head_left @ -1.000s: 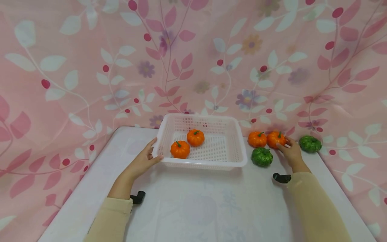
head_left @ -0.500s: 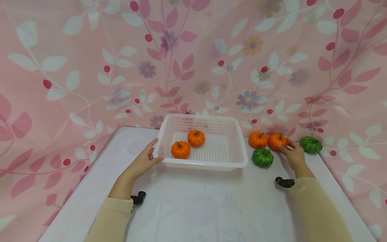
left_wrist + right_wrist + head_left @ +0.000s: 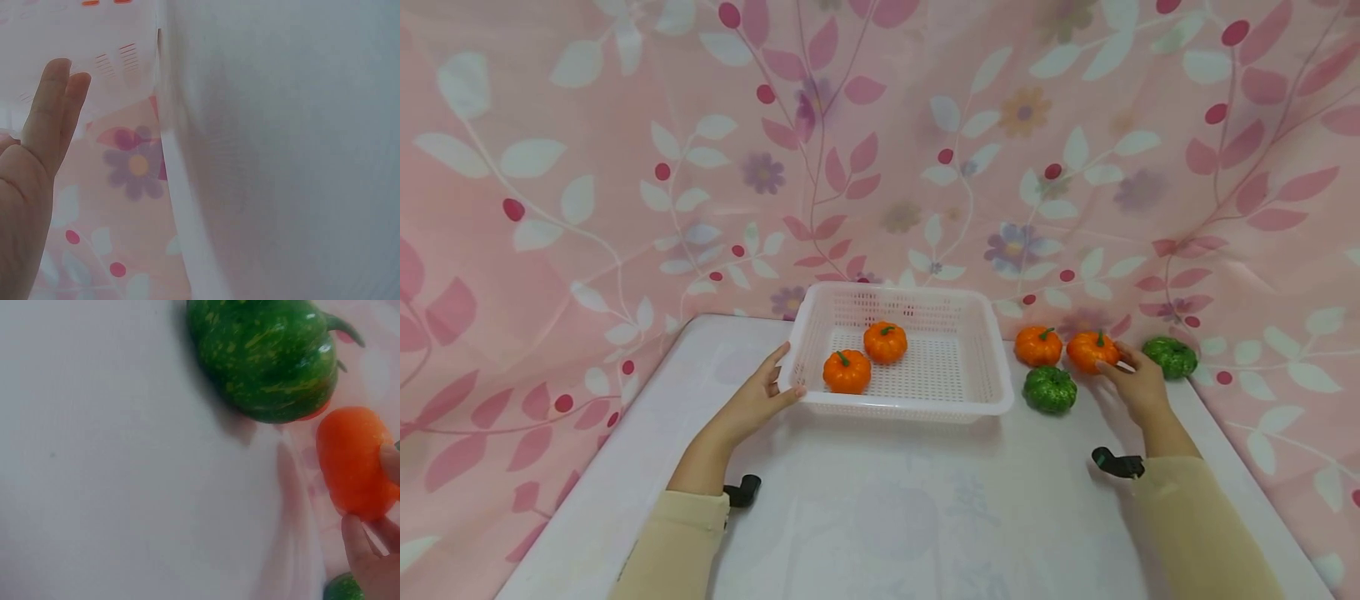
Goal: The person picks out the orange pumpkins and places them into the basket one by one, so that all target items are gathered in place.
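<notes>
My left hand (image 3: 752, 408) is at the left front corner of a white plastic basket (image 3: 895, 407), thumb at the rim and fingers along the outer side. In the left wrist view its fingers (image 3: 53, 106) look straight beside the basket wall. Two orange toy pumpkins (image 3: 847, 372) sit inside the basket. To the right, my right hand (image 3: 1138, 387) holds another orange pumpkin (image 3: 1088, 352) between thumb and fingers. In the right wrist view, thumb and fingers are on opposite sides of that orange pumpkin (image 3: 350, 462).
One more orange pumpkin (image 3: 1037, 345) stands left of the held one, a green pumpkin (image 3: 1050, 390) in front of it. Another green pumpkin (image 3: 1170, 358) lies at the far right. A pink floral cloth (image 3: 880, 167) hangs behind the white table (image 3: 880, 508).
My right hand and the orange pumpkin it holds have shifted slightly right, widening the gap to the neighbouring orange pumpkin. The left hand and basket stay put.
</notes>
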Available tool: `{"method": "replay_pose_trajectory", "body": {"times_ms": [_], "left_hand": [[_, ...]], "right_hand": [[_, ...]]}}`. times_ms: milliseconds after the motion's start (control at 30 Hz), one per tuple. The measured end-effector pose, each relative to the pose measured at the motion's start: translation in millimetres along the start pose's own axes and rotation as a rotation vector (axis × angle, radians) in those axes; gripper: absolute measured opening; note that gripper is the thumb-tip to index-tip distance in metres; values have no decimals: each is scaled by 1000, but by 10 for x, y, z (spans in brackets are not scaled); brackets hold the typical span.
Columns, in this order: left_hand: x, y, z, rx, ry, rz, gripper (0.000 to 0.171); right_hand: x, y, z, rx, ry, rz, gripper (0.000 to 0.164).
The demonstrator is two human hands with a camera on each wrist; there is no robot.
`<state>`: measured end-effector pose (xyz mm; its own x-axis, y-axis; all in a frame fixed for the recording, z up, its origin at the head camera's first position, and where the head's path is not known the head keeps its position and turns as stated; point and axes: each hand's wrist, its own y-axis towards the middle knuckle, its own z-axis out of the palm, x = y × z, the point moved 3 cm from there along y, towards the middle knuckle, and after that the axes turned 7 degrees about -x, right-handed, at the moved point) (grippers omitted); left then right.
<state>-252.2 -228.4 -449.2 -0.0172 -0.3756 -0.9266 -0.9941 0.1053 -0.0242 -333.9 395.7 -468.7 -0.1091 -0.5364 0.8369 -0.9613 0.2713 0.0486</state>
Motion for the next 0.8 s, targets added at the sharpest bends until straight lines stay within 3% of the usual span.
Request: {"method": "replay_pose_trajectory", "body": {"times_ms": [800], "left_hand": [[-27,-3,5,10,-5,0,93]], "right_hand": [[297,-367,-141,27,22,-17,75]]}}
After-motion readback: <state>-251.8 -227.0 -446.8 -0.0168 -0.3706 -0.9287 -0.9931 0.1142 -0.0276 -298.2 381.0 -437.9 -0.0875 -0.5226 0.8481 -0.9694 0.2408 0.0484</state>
